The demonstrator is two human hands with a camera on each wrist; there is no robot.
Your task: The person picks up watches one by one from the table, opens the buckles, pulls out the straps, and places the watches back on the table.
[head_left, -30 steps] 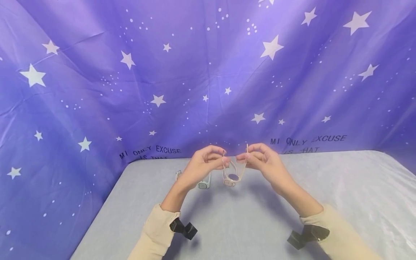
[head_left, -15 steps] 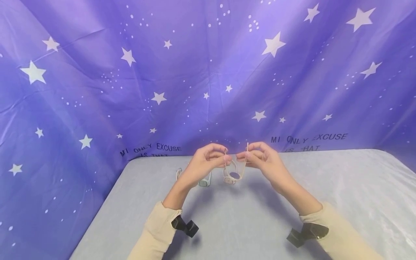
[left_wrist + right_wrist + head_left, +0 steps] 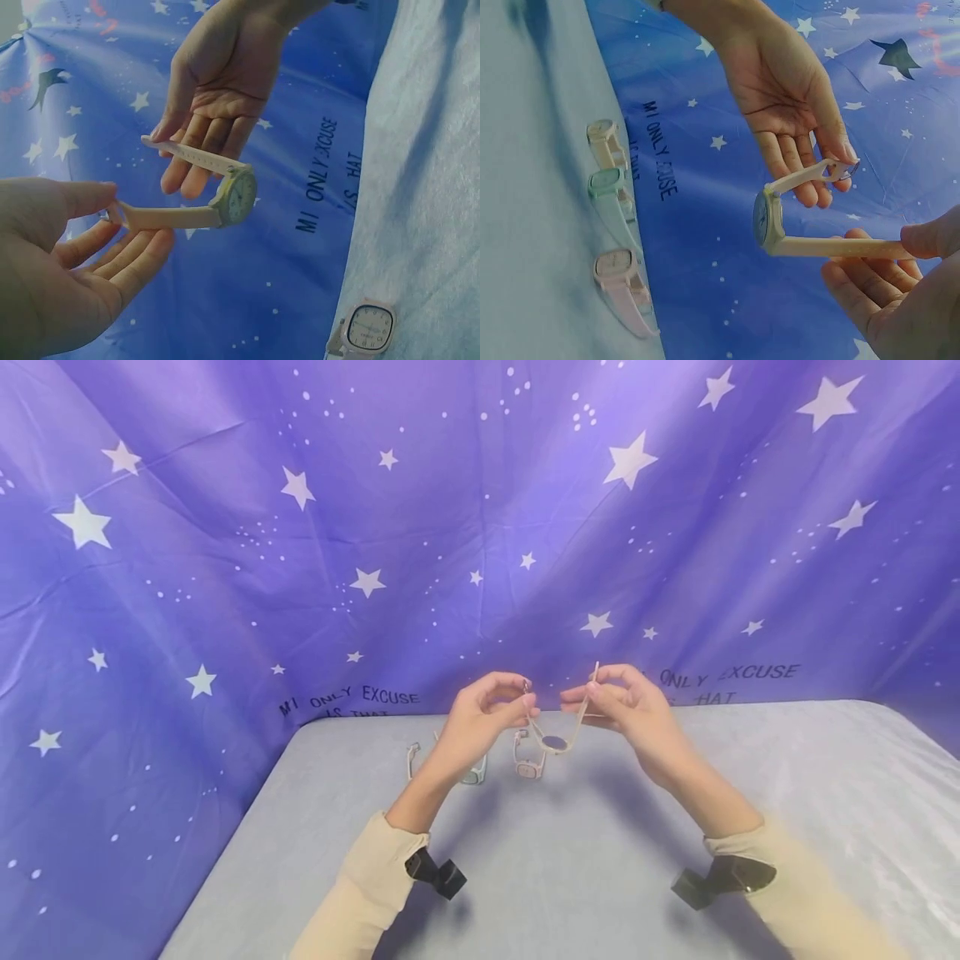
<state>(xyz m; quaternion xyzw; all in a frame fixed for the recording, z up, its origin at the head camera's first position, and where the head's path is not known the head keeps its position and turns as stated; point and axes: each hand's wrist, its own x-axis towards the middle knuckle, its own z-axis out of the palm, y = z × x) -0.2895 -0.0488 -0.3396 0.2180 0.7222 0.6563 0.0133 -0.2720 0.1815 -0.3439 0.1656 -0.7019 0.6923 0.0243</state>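
A wristwatch (image 3: 555,743) with a round dial and a cream strap hangs in a U shape above the table, dial at the bottom. My left hand (image 3: 491,714) pinches the buckle end of its strap between thumb and index finger; the metal buckle shows in the right wrist view. The free end, punched with holes, is pinched by my right hand (image 3: 633,710), whose other fingers extend behind the strap. In the left wrist view the dial of the round watch (image 3: 238,196) is turned sideways. The strap is unfastened, its two ends held apart.
On the grey cloth-covered table (image 3: 585,877) stand a pink square watch (image 3: 616,264), a mint-green watch (image 3: 606,181) and a cream watch (image 3: 602,133) in a row. My left forearm partly hides two of them in the head view. A purple star-printed curtain (image 3: 465,527) hangs behind.
Both hands have raised the round watch and shifted it slightly right, off the line of the pink watch behind it. Its strap ends are spread a little wider.
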